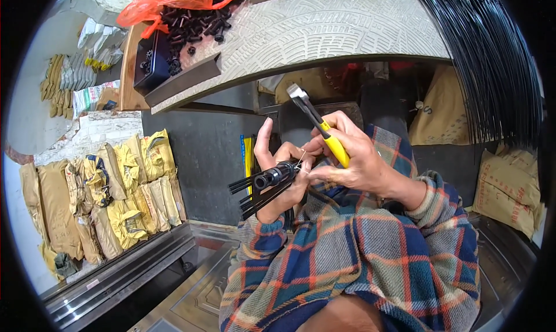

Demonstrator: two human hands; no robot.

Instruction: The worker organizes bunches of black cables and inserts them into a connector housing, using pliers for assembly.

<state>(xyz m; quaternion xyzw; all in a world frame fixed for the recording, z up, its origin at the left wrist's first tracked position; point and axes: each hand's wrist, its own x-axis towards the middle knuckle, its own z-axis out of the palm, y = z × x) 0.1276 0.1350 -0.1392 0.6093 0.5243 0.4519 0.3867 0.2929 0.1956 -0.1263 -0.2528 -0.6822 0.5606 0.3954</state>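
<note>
At the far left, brown and yellow packages are laid out in overlapping rows against a pale surface, and above them more small folded bags are seen in a cluster. Below the packages a dark metal ledge is seen running at a slant. Further right, a dark box is set at the corner of the table, whose grey top is marked with curved ridges. Beside the box, small black plastic parts are heaped, partly covered by an orange-red plastic bag.

Between the table edge and the torso, a black ribbed hub is held, with thin black rods spread around it toward the left. It is grasped by the left hand, whose palm is wrapped behind it while one digit is raised. A thin pale wire is seen at the fingertips, where the two hands nearly meet; by which fingers it is pinched cannot be told. By the right hand, a yellow-handled tool is gripped, its silver head tilted up and to the left. The torso is covered by a plaid garment. At the far right, a large bundle of black rods is hung over the table's end, and a tan sack is placed below
</note>
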